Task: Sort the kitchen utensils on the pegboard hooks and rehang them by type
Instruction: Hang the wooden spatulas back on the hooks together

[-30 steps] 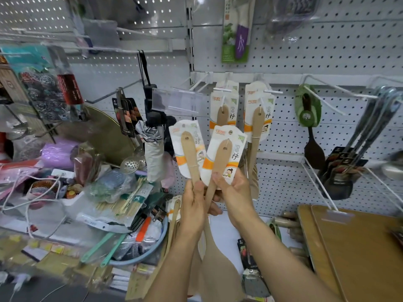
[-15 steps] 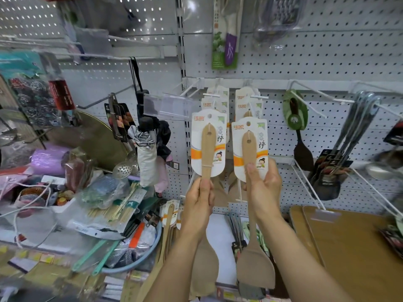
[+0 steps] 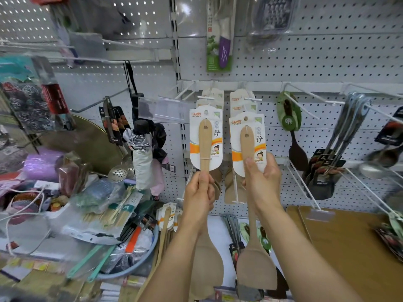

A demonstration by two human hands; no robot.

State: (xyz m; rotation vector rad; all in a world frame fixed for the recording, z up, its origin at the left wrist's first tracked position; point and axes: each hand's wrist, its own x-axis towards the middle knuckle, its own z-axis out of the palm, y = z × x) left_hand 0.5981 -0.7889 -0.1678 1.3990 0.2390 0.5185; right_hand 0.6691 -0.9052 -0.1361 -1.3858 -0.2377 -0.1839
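A white perforated pegboard (image 3: pixel 327 62) fills the wall ahead of us, its white wire hooks (image 3: pixel 253 98) carrying carded wooden spatulas, with a cluttered shelf of packaged goods to the left. Our left hand (image 3: pixel 199 192) is curled tight round the handle of a pale wooden spatula on a white-and-orange card (image 3: pixel 205 142), raised upright in front of the left hook of hanging spatulas. Our right hand (image 3: pixel 260 182) pinches a second matching carded wooden spatula (image 3: pixel 247 144), thumb pressed on the handle, before the right hook. Both blades hang down near our wrists.

We judge the risk lies in threading: each card's small hole must meet a hook tip (both tips are partly hidden behind the cards), and a miss could crumple the card or knock off those already hung. Working both at once splits attention, so either spatula might slip down onto the shelf.
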